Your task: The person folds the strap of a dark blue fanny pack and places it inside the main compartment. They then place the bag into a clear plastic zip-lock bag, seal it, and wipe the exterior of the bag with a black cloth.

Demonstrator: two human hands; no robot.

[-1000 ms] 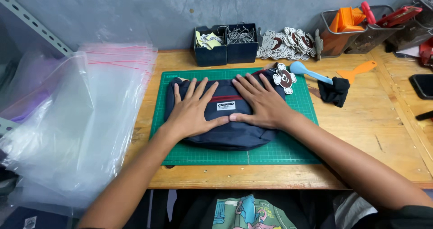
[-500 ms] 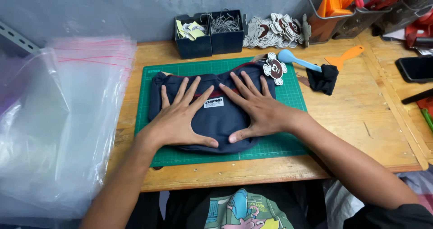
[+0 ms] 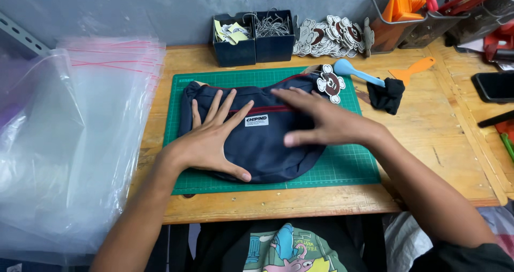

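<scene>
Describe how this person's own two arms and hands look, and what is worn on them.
Both forearms are bare, no sleeves reaching them. The left hand and right hand wear no gloves, and no rings, watch or bracelet show. A dark short sleeve shows at the right upper arm. The right hand is slightly blurred.

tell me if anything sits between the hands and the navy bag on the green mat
Nothing visible does. The left hand lies flat on the navy bag with fingers spread, and the right hand rests directly on its upper right part. The bag lies on the green cutting mat.
</scene>
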